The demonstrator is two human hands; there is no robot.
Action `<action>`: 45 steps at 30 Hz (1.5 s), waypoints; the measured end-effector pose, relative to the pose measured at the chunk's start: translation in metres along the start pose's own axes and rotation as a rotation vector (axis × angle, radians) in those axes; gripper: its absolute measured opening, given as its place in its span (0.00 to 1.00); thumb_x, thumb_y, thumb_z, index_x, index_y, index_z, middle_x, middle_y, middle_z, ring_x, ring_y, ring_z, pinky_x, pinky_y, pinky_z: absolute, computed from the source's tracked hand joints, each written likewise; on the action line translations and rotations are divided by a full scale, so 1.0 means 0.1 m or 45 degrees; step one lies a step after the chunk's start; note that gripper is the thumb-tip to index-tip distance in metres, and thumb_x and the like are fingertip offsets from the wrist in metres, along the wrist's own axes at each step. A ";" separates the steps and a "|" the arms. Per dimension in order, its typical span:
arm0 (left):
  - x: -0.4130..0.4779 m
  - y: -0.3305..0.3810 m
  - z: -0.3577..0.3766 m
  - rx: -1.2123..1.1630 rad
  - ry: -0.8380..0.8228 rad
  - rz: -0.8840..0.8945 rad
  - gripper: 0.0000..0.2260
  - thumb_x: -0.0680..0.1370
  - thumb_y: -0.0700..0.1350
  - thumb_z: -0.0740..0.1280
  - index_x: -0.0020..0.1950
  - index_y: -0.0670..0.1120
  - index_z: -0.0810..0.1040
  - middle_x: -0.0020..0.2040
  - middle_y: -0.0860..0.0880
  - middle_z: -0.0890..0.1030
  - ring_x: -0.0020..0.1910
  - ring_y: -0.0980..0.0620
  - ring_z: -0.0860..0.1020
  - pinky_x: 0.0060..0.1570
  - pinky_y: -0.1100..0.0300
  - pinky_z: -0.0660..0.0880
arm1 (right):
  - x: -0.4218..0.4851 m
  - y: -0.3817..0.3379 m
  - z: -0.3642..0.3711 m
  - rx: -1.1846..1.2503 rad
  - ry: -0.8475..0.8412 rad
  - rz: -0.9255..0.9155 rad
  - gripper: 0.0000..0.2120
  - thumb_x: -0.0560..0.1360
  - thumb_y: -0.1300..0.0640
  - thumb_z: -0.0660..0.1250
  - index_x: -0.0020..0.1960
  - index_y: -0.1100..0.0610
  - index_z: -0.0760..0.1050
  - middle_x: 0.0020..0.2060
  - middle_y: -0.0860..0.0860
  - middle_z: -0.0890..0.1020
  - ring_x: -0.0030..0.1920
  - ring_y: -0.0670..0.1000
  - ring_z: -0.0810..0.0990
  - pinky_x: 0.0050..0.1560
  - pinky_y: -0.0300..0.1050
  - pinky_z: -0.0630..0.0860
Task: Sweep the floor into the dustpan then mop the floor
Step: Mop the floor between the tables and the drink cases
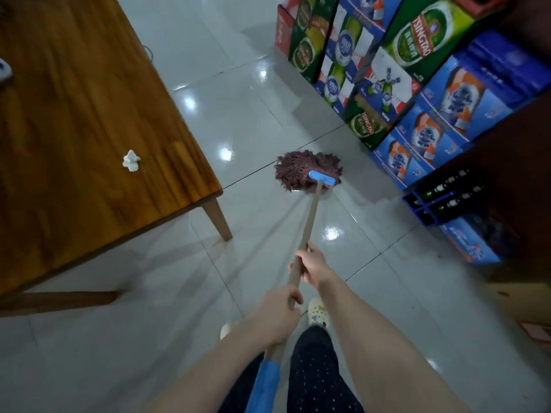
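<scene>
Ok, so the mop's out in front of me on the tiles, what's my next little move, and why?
Probably draw the mop head straight back toward your feet. Both the left hand and right hand grip the handle, and the head sits in the lane between the table leg and the beer cartons, so a pull keeps clear of both.

We stand on a glossy pale grey tiled floor. A shaggy maroon string mop rests its head on the tiles, near the corner of a brown wooden table whose slanted legs stand on them. A crumpled white paper wad lies on the tabletop by that corner. To our right, stacked green and blue beer cartons and a blue crate of dark bottles sit on the floor.
</scene>
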State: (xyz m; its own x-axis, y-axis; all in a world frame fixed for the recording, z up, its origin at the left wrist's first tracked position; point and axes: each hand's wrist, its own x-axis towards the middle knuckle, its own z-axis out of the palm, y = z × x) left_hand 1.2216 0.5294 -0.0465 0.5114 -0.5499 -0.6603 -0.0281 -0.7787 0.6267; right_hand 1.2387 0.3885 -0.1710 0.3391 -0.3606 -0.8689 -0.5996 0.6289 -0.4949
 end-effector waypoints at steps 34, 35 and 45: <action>2.01 0.89 -0.43 0.460 -0.257 0.211 0.12 0.74 0.42 0.64 0.56 0.50 0.76 0.53 0.50 0.78 0.43 0.54 0.72 0.43 0.63 0.66 | 1.14 -1.43 -0.57 0.459 0.095 0.069 0.32 0.77 0.71 0.58 0.77 0.52 0.56 0.40 0.49 0.75 0.35 0.49 0.74 0.26 0.46 0.79; 2.06 0.91 -0.43 0.467 -0.256 0.218 0.12 0.74 0.41 0.64 0.57 0.50 0.76 0.54 0.50 0.78 0.44 0.54 0.71 0.43 0.64 0.65 | 1.18 -1.47 -0.59 0.463 0.096 0.063 0.32 0.77 0.71 0.58 0.77 0.53 0.56 0.40 0.50 0.75 0.35 0.50 0.74 0.26 0.46 0.79; 1.79 0.79 -0.31 0.509 -0.355 0.170 0.17 0.74 0.41 0.61 0.62 0.54 0.72 0.54 0.48 0.77 0.42 0.51 0.75 0.48 0.57 0.74 | 1.00 -1.26 -0.66 0.489 0.069 0.059 0.33 0.78 0.71 0.57 0.77 0.49 0.54 0.36 0.52 0.71 0.32 0.52 0.70 0.30 0.47 0.80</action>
State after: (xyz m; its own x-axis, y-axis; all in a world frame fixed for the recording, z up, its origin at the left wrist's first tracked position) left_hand 1.3376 0.3790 -0.1028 0.2337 -0.6700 -0.7046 -0.4323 -0.7207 0.5419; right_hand 1.2999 0.2279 -0.1954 0.2729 -0.3552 -0.8941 -0.2947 0.8538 -0.4291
